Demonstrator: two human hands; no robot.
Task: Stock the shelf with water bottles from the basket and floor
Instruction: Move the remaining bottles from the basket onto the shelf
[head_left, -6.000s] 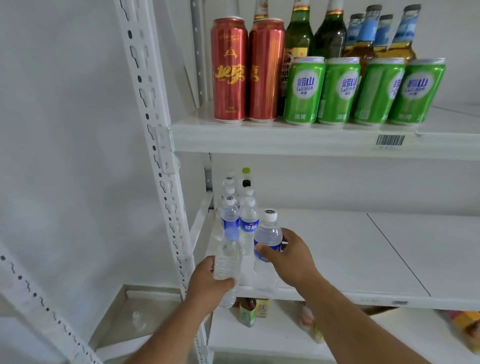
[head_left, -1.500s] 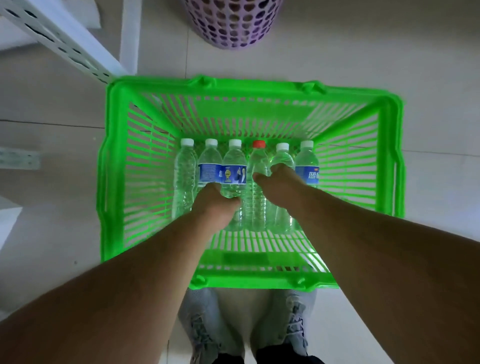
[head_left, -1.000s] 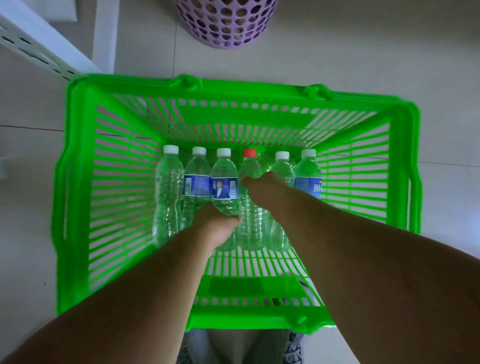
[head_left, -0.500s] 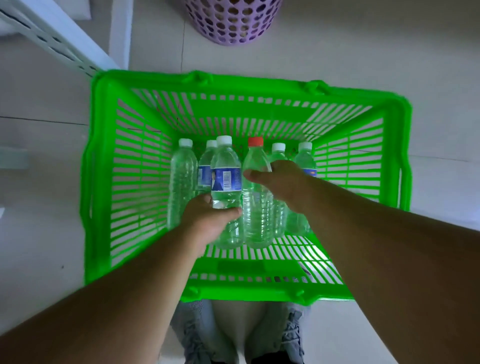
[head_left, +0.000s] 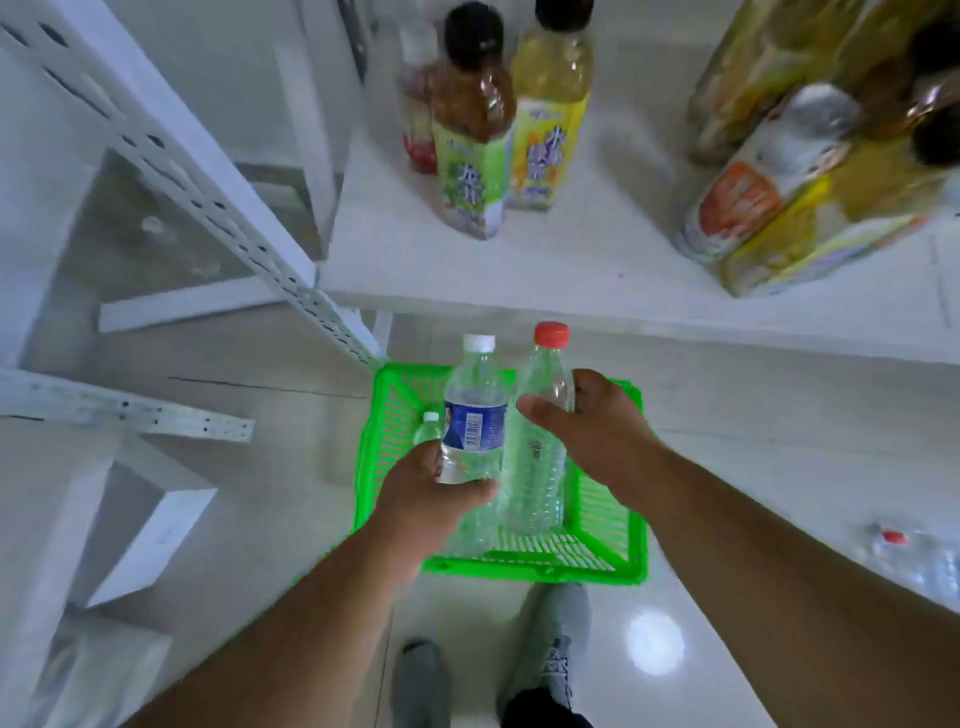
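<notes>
White perforated metal rack upright (head_left: 218, 208) runs diagonally along the left, with a loose white perforated bar (head_left: 130, 413) lying on the floor's left side. My left hand (head_left: 431, 499) is wrapped round the lower body of a clear plastic water bottle with a white cap and blue label (head_left: 475, 415), held upright above the left half of the bright green slatted plastic basket (head_left: 608, 551). Just left of it, a small white-capped clear bottle (head_left: 430, 423) shows inside the basket by its left wall. More clear bottles in the basket under my hands, count hard to tell. My right hand (head_left: 592, 426) grips the upper body of a clear ribbed plastic water bottle with a red cap (head_left: 540, 457), also upright, just beside the blue-label one, the two about touching. Both bottles are lifted out over the basket, below the front edge of the white bottom shelf (head_left: 597, 260). The basket sits on the pale tiled floor (head_left: 753, 415) just in front of that shelf. On the shelf's left part: a tea bottle with green label and dark cap (head_left: 470, 140), a yellow-labelled drink bottle (head_left: 550, 109) just right of it, a red-labelled bottle (head_left: 415, 104) behind them, mostly hidden. At the shelf's right edge, big yellowish bottles with orange and yellow labels (head_left: 789, 171), blurred. At the floor's far right, a blurred cluster of clear bottles, one with a red cap (head_left: 914, 556). My grey shoes (head_left: 556, 639) are just behind the basket's near edge.
</notes>
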